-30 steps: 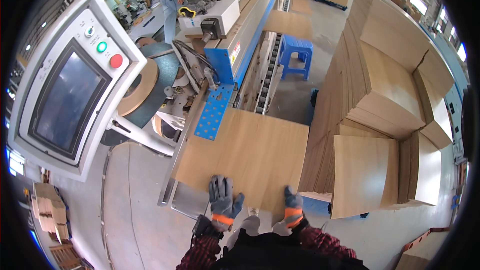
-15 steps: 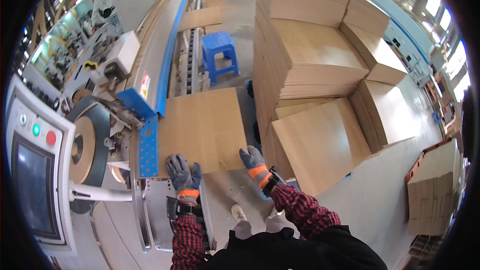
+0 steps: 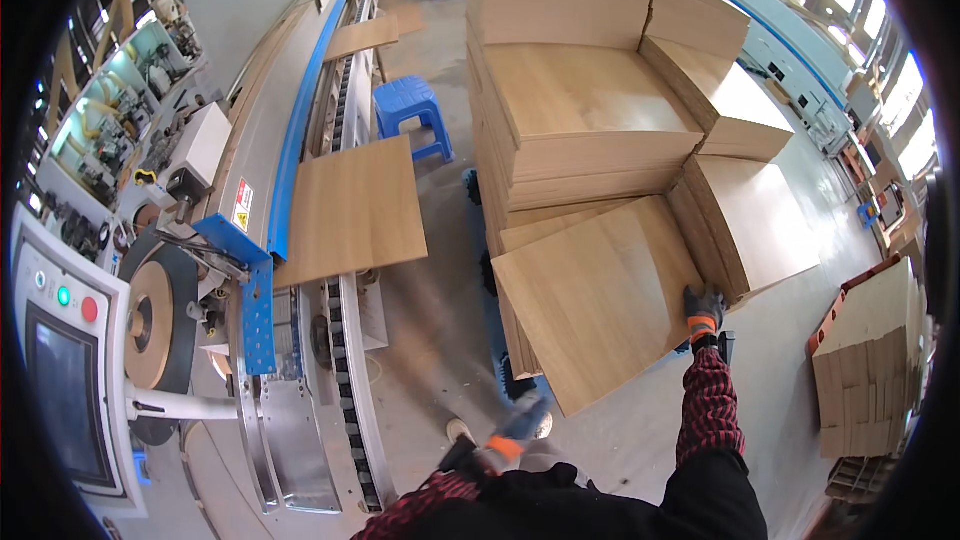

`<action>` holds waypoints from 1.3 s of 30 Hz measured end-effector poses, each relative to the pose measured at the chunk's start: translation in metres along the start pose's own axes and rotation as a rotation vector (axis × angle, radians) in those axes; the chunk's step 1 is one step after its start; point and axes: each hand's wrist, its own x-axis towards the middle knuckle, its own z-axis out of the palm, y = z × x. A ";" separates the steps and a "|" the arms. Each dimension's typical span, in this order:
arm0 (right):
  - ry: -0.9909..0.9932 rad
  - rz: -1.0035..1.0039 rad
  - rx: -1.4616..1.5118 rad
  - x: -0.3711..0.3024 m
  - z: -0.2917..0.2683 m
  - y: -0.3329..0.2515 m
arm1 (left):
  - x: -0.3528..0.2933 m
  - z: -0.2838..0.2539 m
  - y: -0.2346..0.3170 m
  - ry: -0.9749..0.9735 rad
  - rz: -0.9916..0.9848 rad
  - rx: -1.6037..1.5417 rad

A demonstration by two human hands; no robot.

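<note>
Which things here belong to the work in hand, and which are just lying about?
Part of the work, it seems:
right hand, at the edge of the angled panel
left hand, blurred
stacked panels
wood panel on the machine
control screen

Apparently just nearby:
blue stool
separate board pile, far right
</note>
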 end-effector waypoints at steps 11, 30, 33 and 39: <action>-0.537 -0.074 0.582 -0.101 0.003 0.048 | -0.069 -0.075 0.067 0.467 -0.466 -1.003; -1.057 -0.194 1.027 -0.424 -0.094 -0.204 | -0.275 -0.157 0.029 1.015 -0.434 0.886; -1.017 -0.095 0.936 -0.435 -0.092 -0.231 | -0.258 -0.178 0.016 1.057 -0.372 0.776; -0.992 -0.014 0.749 -0.402 -0.052 -0.272 | -0.213 -0.217 0.008 1.070 -0.304 0.870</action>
